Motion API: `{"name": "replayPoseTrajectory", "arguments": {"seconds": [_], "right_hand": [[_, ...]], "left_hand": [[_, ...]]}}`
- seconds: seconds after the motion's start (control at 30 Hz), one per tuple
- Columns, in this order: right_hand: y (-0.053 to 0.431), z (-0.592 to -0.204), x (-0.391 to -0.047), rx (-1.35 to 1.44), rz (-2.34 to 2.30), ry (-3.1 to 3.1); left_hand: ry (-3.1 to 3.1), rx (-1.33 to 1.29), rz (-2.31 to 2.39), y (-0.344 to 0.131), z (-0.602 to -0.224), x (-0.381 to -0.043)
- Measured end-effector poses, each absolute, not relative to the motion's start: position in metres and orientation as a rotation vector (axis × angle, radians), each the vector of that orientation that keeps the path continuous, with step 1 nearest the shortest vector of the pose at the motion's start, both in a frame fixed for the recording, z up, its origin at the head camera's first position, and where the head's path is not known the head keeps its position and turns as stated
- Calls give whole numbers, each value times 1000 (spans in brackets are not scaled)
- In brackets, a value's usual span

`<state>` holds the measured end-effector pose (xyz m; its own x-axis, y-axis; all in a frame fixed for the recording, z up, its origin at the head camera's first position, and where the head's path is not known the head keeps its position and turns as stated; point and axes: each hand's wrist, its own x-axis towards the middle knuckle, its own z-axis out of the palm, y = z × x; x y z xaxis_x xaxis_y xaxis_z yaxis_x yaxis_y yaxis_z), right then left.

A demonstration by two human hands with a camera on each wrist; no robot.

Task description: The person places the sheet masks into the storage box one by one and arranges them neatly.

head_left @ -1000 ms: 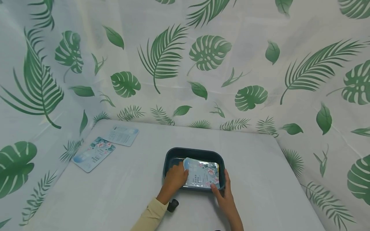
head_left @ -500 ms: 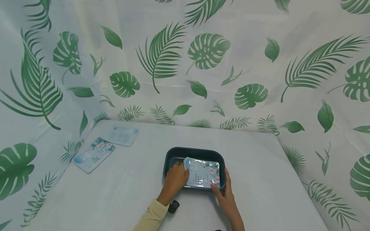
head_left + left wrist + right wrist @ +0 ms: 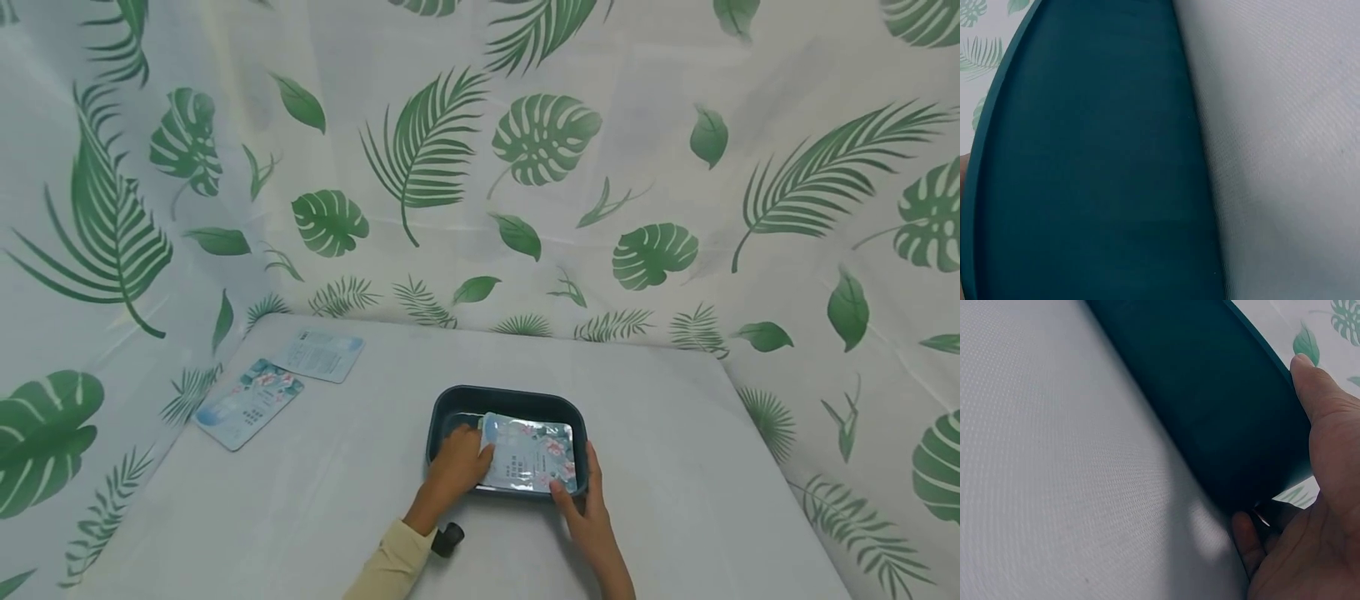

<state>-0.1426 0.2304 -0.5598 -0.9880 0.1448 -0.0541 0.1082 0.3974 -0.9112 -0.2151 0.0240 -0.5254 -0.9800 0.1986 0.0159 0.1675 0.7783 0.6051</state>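
A dark teal rectangular tray (image 3: pixel 517 402) rests on the white table. Inside it, toward the right, lies a pale blue sheet mask packet (image 3: pixel 528 454) with a pink flower print. My left hand (image 3: pixel 455 460) reaches over the near left rim and pinches the packet's left edge; its fingertips are partly hidden inside. My right hand (image 3: pixel 588 517) holds the tray's near right corner, thumb at the rim. In the right wrist view its fingers (image 3: pixel 1247 540) are low against the tray's outer wall (image 3: pixel 1222 406). The left wrist view shows mostly tray wall (image 3: pixel 1091 156).
Two more packets lie at the table's far left: one flower side up (image 3: pixel 251 406), the other with its printed text side up (image 3: pixel 321 356), slightly overlapping. Leaf-patterned sheeting (image 3: pixel 450 183) stands behind and at both sides of the white table (image 3: pixel 337 467).
The packet in the tray has shifted very slightly to the right. Both hands keep nearly the same places, and the head view has swayed a little.
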Motion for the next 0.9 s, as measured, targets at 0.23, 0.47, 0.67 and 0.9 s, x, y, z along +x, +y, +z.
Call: {"name": "replayPoseTrajectory", "arguments": {"seconds": [0.23, 0.47, 0.67, 0.9], "right_hand": [[229, -560, -143, -286, 1663, -2632], [228, -562, -144, -293, 1675, -2616], [227, -562, -142, -312, 1662, -2635], [229, -559, -143, -300, 1652, -2636]], "left_hand": [[3036, 250, 890, 29, -529, -209], [3231, 451, 1045, 28, -532, -207], [3271, 517, 1556, 4, -532, -214], [3245, 215, 1777, -59, -538, -244]]}}
